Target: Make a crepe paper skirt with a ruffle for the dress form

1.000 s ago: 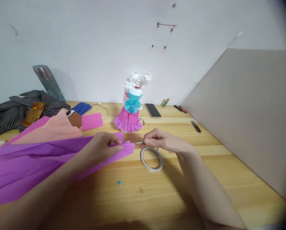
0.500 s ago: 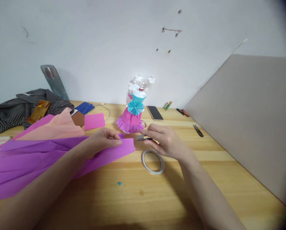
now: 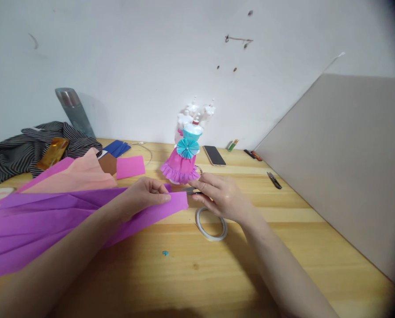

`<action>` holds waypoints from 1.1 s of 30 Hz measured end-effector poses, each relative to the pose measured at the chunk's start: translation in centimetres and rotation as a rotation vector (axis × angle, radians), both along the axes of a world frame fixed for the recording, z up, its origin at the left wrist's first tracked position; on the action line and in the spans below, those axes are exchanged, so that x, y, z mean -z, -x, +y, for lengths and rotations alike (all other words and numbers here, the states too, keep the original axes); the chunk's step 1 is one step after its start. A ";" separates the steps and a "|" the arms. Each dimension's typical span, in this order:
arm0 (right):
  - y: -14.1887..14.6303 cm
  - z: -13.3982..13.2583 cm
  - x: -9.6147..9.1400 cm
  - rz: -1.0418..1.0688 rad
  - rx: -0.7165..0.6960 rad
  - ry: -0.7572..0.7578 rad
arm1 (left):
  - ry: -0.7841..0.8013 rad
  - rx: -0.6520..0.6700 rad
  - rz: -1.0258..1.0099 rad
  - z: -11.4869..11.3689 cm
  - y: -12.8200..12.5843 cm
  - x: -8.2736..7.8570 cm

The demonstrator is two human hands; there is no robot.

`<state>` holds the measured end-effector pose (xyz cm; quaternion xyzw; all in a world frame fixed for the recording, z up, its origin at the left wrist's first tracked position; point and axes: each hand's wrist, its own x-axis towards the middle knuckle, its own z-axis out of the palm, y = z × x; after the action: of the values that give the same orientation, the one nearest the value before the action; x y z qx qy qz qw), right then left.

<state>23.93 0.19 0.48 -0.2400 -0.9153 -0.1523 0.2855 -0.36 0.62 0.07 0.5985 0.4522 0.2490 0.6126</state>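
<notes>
A sheet of purple crepe paper (image 3: pixel 61 221) spreads across the left of the table. My left hand (image 3: pixel 143 196) pinches it close to its right end between thumb and fingers. Just right of that end, my right hand (image 3: pixel 219 194) is closed around a pair of scissors (image 3: pixel 191 191). Their silver blades point left toward the paper edge, and most of the handle is hidden by my fingers. Beneath my right hand lies a roll of white tape (image 3: pixel 199 226). A small dress form (image 3: pixel 180 165) in a pink and turquoise paper dress stands behind both hands.
Peach paper (image 3: pixel 81 172), a pink piece (image 3: pixel 130 168) and blue pieces (image 3: pixel 116 149) lie to the left. Striped cloth (image 3: pixel 5 154) and a leaning bottle (image 3: pixel 74 110) are behind them. A phone (image 3: pixel 214 156) and thread snips (image 3: pixel 274 180) rest at the right; a wall bounds the back.
My right hand has moved slightly left with the scissors, bringing the blades up to the paper's end. My left hand and the purple paper have shifted a little to the right.
</notes>
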 end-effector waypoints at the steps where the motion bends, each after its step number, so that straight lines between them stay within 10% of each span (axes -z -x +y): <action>1: 0.1 0.0 0.1 0.003 0.004 0.000 | -0.006 -0.002 -0.001 0.0 0.0 0.0; 33: 0.2 0.1 0.4 0.032 -0.041 -0.031 | -0.044 0.018 0.030 -0.2 -0.3 0.0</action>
<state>23.73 0.31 0.06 -0.2189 -0.9129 -0.1568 0.3068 -0.08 0.44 0.12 0.6193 0.4505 0.2444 0.5948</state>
